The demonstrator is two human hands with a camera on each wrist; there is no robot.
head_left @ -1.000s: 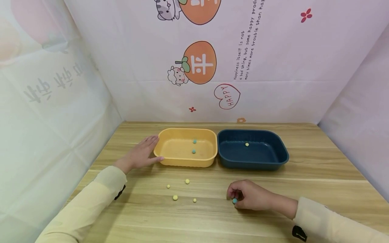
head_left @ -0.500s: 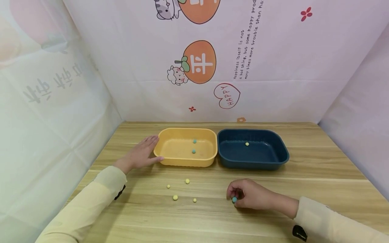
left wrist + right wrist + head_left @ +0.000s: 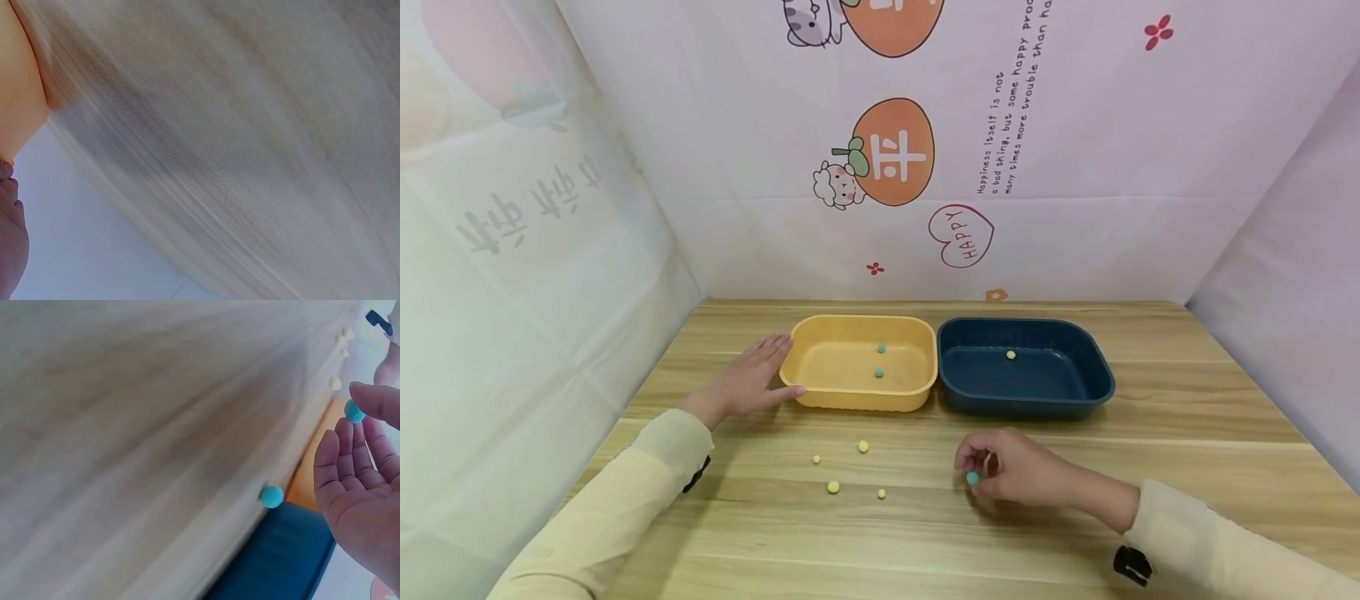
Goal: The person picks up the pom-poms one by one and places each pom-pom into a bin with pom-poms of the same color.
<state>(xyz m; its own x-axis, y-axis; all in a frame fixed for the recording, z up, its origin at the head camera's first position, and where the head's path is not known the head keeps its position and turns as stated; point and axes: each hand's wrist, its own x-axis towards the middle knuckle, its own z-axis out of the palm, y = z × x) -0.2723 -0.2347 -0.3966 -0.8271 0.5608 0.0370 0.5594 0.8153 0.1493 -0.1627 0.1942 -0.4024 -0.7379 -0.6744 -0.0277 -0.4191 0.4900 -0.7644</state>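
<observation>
My right hand (image 3: 1018, 471) pinches a small teal ball (image 3: 354, 411) between thumb and fingertips, over the table in front of the navy tray (image 3: 1026, 408). A second teal ball (image 3: 272, 496) lies on the table in the right wrist view; from the head, it is hidden. At the left end of the yellow tray (image 3: 857, 401), my left hand (image 3: 745, 379) rests with straight fingers along the side and its thumb at the front rim. Two teal balls (image 3: 879, 372) lie inside the yellow tray. One pale yellow ball (image 3: 1011, 355) is in the navy tray.
Several pale yellow balls (image 3: 833, 487) lie scattered on the wooden table (image 3: 760, 533), in front of the yellow tray. The two trays stand side by side near the back edge. A printed cloth (image 3: 1075, 167) hangs behind them, with pale cloth on both sides.
My right hand has lifted slightly and shifted a little away from me, carrying the teal ball with it. My left hand stays at the yellow tray, and the trays have not moved.
</observation>
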